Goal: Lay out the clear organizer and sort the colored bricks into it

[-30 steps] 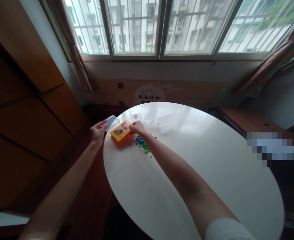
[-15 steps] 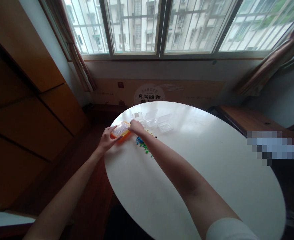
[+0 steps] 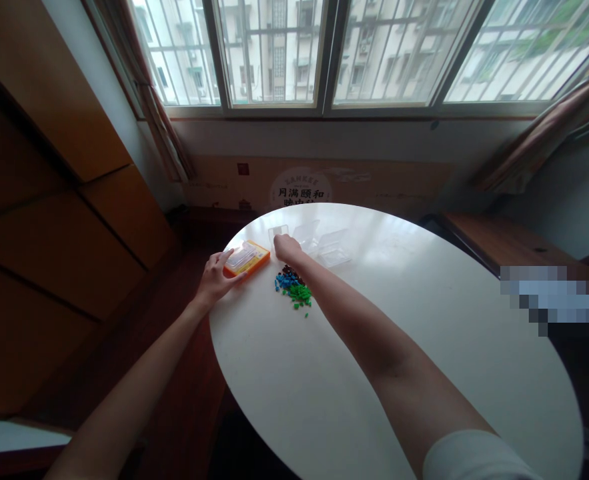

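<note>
Head view, orange box: a flat, rectangular orange box [image 3: 250,261] lies at the far left edge of the white oval table [image 3: 374,333], one long side turned toward the person.
Lid: a clear plastic lid [image 3: 241,254] sits on top of the box, and the orange shows around its rim.
Left hand: the left hand [image 3: 215,280] reaches in from beyond the table's edge. Its fingers [image 3: 225,257] are spread and loose, with the tips resting on the near left end of the box and nothing clasped.
Right hand: the right hand [image 3: 287,248] is just to the right of the box, knuckles up and fingers curled under. I cannot tell whether it grips anything.
Small pieces: a loose pile of tiny pieces [image 3: 294,291] lies on the table just nearer than the right hand and beside the forearm. It is blue at the left, green at the right and dark at the far end, with a few green bits strayed nearer.
Clear containers: several empty transparent trays [image 3: 333,248] stand just beyond and to the right of the right hand. One small clear tray [image 3: 277,233] is between the hand and the box.
In the way: the right forearm crosses the table and hides part of the pile's right side.
Surroundings: a printed cardboard carton [image 3: 374,183] stands behind the table under a barred window [image 3: 274,53]. A curtain [image 3: 164,127] hangs at the left, and wooden cabinets [image 3: 49,200] fill the left side.
</note>
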Demonstrator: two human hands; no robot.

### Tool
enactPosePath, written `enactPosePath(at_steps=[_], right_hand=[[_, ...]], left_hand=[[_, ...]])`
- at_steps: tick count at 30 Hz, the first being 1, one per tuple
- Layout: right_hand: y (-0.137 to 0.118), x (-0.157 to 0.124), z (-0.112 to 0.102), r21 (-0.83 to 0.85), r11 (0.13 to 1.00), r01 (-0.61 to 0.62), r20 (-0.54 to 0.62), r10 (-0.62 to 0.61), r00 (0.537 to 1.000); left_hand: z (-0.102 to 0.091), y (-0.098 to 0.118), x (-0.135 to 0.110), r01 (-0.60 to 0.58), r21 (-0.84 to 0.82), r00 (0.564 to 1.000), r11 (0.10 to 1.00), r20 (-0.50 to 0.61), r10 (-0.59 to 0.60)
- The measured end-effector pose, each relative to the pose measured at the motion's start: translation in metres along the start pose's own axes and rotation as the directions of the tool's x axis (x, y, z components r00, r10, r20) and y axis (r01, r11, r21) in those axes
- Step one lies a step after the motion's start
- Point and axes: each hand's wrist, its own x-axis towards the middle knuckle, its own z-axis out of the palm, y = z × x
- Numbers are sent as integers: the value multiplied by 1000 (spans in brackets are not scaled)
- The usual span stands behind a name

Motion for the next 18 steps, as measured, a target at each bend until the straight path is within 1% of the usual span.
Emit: enactPosePath(at_steps=[3, 7, 10, 12, 13, 15, 17, 18], right_hand=[[0, 1, 0, 14, 999, 49, -48, -48, 998], [-10, 2, -10, 14, 989, 146, -132, -143, 981], [-17, 0, -16, -21, 956, 294, -197, -292, 936], [-20, -1, -18, -53, 924, 380, -192, -383, 904], [-20, -1, -17, -64, 913, 402, -176, -407, 896], [-20, -1, -14, -75, 902, 425, -154, -432, 889], [-19, -1, -9, -68, 897, 436, -157, -442, 883], [-18, 0, -7, -60, 896, 440, -173, -443, 879]], left_hand=[[6, -2, 7, -3, 4, 1000, 1000, -15, 3], [15, 2, 21, -8, -3, 1000, 1000, -15, 8], [22, 11, 34, -41, -43, 999, 998, 11, 41], [25, 16, 43, -52, -111, 998, 992, 39, 57], [26, 18, 47, -32, -161, 999, 986, 37, 39], [27, 20, 57, 50, -275, 999, 960, -3, -53], [28, 21, 68, 128, -384, 986, 914, -52, -160], [28, 21, 73, 140, -429, 980, 893, -67, -187]])
